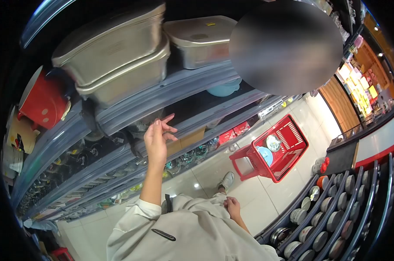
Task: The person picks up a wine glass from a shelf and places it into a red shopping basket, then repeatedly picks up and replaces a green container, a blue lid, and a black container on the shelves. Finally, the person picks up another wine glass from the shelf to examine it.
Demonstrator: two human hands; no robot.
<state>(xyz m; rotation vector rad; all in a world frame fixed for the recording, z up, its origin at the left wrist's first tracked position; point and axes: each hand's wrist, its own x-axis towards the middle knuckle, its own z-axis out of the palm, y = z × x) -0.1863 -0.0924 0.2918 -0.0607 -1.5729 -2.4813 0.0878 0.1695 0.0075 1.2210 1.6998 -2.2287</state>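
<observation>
My left hand (158, 132) is raised in front of the shelf unit, its fingers apart and nothing in them. Above it, stacked metal containers (114, 56) with lids stand on the upper shelf (140, 91), and another lidded metal container (201, 41) is to their right. My right hand (232, 206) hangs low beside my trousers, fingers curled; whether it holds anything is too small to tell. Beyond it, on the floor, stands a red shopping basket (266, 163) with a light blue round item (265, 155) and a patterned round item (273, 143) inside.
Red cups (42, 100) stand at the left end of the shelf. A light blue bowl (224, 88) and red boxes (234, 132) are on lower shelves. Racks of bowls and plates (323, 213) line the right side. A blurred oval covers the upper right.
</observation>
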